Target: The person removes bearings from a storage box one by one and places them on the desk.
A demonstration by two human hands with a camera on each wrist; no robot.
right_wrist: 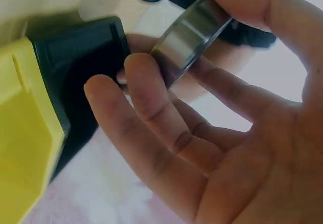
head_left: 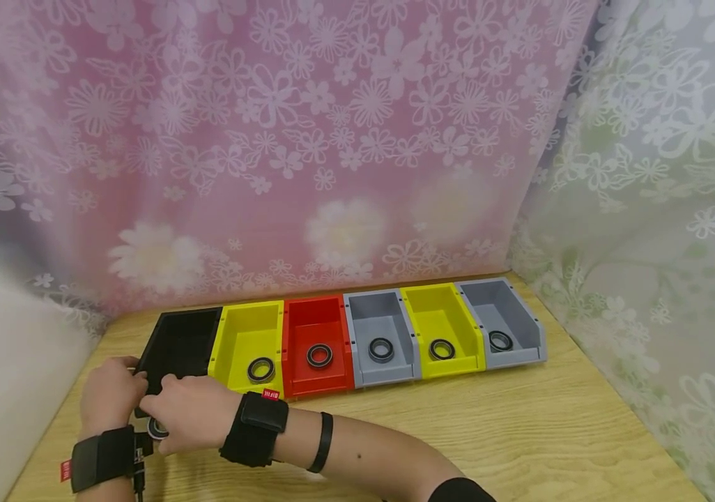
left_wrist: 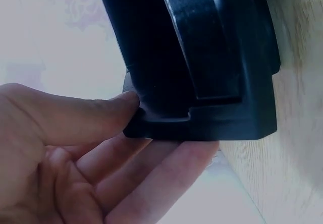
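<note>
My left hand (head_left: pixel 109 394) grips the side wall of the black bin (head_left: pixel 185 331) at the left end of the row. In the left wrist view the thumb (left_wrist: pixel 75 115) lies over the wall's edge and the other fingers are on its outside. Just in front of that bin, my right hand (head_left: pixel 197 413) pinches a metal ball bearing (right_wrist: pixel 184 42) between thumb and fingers. The right wrist view shows the bearing's shiny outer ring edge-on. From the head camera, most of this bearing (head_left: pixel 156 428) is hidden behind the right hand.
To the right stand yellow (head_left: pixel 251 328), red (head_left: pixel 313 314), grey (head_left: pixel 379 317), second yellow (head_left: pixel 435 307) and second grey (head_left: pixel 495 307) bins. One bearing lies in each, such as the bearing (head_left: pixel 319 355) in the red bin. Floral curtains (head_left: pixel 332 139) hang behind the wooden table (head_left: pixel 520 425).
</note>
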